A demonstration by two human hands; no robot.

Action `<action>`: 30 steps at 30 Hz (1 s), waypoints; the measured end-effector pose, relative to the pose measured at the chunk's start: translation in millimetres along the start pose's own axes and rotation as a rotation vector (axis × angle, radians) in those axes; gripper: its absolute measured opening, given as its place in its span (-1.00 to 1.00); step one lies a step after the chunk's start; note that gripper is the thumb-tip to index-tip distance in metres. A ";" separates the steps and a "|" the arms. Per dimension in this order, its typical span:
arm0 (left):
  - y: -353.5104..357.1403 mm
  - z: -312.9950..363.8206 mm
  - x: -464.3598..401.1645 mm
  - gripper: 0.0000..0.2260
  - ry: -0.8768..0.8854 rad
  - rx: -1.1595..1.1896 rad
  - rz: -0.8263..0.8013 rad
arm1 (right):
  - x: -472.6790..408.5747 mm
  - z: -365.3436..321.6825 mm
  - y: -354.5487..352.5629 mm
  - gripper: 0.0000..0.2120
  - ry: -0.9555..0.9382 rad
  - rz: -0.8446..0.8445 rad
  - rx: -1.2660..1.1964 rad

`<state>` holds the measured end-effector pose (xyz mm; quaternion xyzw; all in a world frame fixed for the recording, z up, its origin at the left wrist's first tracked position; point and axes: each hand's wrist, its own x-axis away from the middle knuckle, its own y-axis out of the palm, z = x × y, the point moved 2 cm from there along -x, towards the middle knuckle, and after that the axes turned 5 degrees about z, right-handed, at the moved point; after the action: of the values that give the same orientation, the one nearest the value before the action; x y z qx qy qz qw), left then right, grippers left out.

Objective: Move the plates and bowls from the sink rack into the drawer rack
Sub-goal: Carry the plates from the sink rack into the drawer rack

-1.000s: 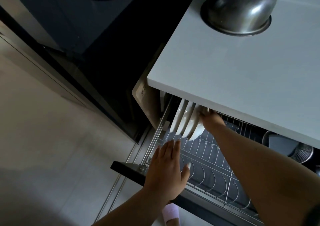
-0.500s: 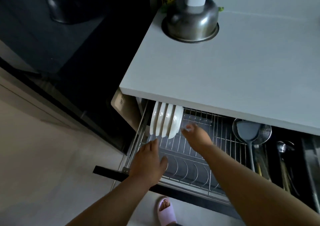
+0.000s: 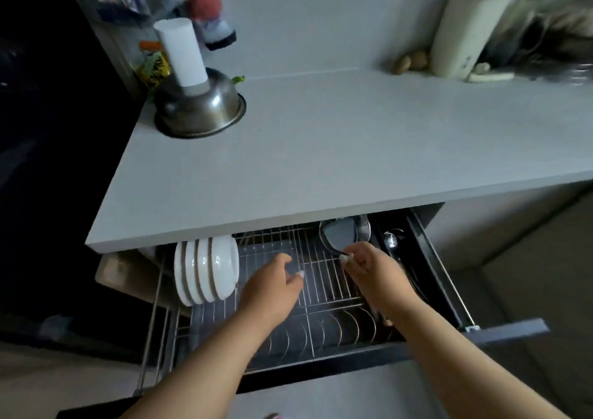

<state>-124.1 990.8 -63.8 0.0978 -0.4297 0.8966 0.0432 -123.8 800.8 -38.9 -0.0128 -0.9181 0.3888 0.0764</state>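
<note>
While I look down at the pulled-out drawer rack [image 3: 324,277] beneath the counter [image 3: 321,149], both my bare hands hang over its wire grid. My left hand [image 3: 272,285] hovers above the middle of the rack, palm down, fingers loosely curled and a little apart, holding nothing. My right hand [image 3: 373,266] is just to its right, near the rack's right edge, fingers bent with the tips drawn close together; blur keeps me from telling whether they pinch anything, though they sit right at the edge of a grey spatula [image 3: 341,235] that lies in a round metal strainer [image 3: 362,226] at the back. White plates [image 3: 205,271] stand upright on edge in a tight row at the rack's back left corner, partly under the counter lip, well apart from both hands. The front row of curved wire slots holds nothing I can make out. A metal spoon [image 3: 391,240] lies in the dark compartment to the right of the rack. On the counter, an upturned steel bowl [image 3: 200,108] sits at the left end with a white cylinder [image 3: 181,52] on top.
</note>
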 end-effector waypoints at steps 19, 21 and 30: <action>220.9 337.2 45.0 -0.72 0.427 -0.046 -0.166 | 94.0 266.6 -296.2 -0.73 0.274 0.517 0.012; 244.8 366.6 53.8 -0.72 0.463 -0.063 -0.195 | 106.8 288.7 -321.6 -0.74 0.301 0.552 0.011; 306.0 460.8 64.2 -0.73 0.618 -0.096 -0.302 | 148.2 352.6 -386.3 -0.76 0.457 0.666 -0.042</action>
<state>-172.6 439.5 -1.6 -0.1180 -0.4185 0.8462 0.3081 -309.4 292.7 15.0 -0.3970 -0.8308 0.3608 0.1481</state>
